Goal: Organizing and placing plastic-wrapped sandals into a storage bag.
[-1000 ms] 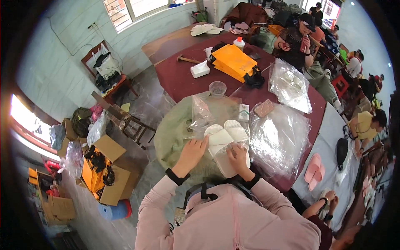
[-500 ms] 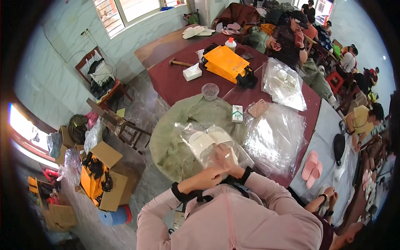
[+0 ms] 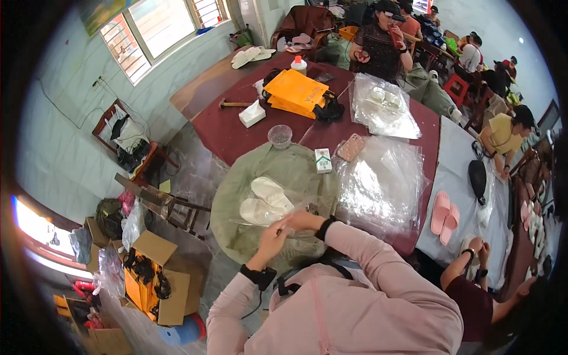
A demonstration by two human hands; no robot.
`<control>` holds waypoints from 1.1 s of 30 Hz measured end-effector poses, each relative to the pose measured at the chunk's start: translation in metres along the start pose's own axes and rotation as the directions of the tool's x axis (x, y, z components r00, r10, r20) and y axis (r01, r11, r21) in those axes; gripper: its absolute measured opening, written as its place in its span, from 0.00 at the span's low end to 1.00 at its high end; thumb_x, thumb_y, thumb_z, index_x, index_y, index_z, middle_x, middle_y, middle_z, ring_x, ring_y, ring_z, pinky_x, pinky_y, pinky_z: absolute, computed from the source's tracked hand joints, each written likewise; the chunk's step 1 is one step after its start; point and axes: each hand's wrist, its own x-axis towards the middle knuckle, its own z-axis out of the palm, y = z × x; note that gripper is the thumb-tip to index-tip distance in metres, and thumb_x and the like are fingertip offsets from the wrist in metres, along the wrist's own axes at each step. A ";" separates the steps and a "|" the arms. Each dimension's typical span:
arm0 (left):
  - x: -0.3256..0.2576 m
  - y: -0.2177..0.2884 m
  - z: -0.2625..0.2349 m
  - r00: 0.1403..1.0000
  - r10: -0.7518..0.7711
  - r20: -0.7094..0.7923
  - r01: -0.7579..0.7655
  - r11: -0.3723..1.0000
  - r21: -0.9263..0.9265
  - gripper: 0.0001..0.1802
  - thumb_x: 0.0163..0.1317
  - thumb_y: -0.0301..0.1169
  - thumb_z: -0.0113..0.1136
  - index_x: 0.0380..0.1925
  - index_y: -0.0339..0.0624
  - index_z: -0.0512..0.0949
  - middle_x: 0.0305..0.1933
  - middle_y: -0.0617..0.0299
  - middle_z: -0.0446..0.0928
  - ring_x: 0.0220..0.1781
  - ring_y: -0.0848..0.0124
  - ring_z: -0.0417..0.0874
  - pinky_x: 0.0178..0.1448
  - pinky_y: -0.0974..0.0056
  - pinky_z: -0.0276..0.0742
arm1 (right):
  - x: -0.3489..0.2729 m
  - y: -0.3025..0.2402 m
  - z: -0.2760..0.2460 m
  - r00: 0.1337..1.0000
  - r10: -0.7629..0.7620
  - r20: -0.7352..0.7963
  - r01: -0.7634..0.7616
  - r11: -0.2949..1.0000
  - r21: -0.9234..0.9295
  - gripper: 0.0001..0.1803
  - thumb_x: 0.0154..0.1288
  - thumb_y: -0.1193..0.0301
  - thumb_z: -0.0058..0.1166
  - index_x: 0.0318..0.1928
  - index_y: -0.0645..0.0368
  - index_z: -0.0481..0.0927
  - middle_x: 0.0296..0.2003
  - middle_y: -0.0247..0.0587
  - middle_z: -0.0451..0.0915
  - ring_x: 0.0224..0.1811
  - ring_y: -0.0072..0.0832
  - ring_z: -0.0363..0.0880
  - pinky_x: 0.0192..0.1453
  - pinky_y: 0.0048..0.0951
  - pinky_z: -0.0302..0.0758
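A pair of white slippers (image 3: 271, 190) lies inside a clear plastic bag (image 3: 303, 200), on a green cloth-like heap with a rounded outline (image 3: 234, 177). Both hands meet at the bag's near edge. My left hand (image 3: 273, 241) is closed, its fingertips pinching the plastic. Against it rests my right hand (image 3: 305, 220), fingers drawn together on the same edge; the bag partly hides their tips. To the right, flat clear bags (image 3: 378, 192) form a stack, with a phone in a pink case (image 3: 351, 148) on its far corner.
Beyond the green heap stand a round clear tub (image 3: 280, 136), a small white-and-green box (image 3: 323, 160), a tissue pack (image 3: 252, 114), a hammer (image 3: 234, 104) and orange bags (image 3: 296, 92). Pink slippers (image 3: 444, 217) lie on the right-hand table. Open cartons (image 3: 174, 296) sit on the floor at left.
My right hand has come back from over the slippers to the bag's near edge, beside my left hand. The bagged slippers have shifted left and turned. The whole view has swung slightly.
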 end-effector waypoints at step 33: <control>0.138 -0.187 0.063 0.598 -0.482 0.641 -0.397 0.517 0.759 0.22 0.59 0.40 0.49 0.50 0.40 0.73 0.49 0.38 0.73 0.54 0.47 0.72 0.56 0.53 0.67 | -0.176 -0.025 -0.010 0.895 0.381 -0.232 -0.148 0.743 0.652 0.12 0.55 0.67 0.53 0.35 0.64 0.78 0.30 0.49 0.79 0.33 0.41 0.76 0.37 0.40 0.70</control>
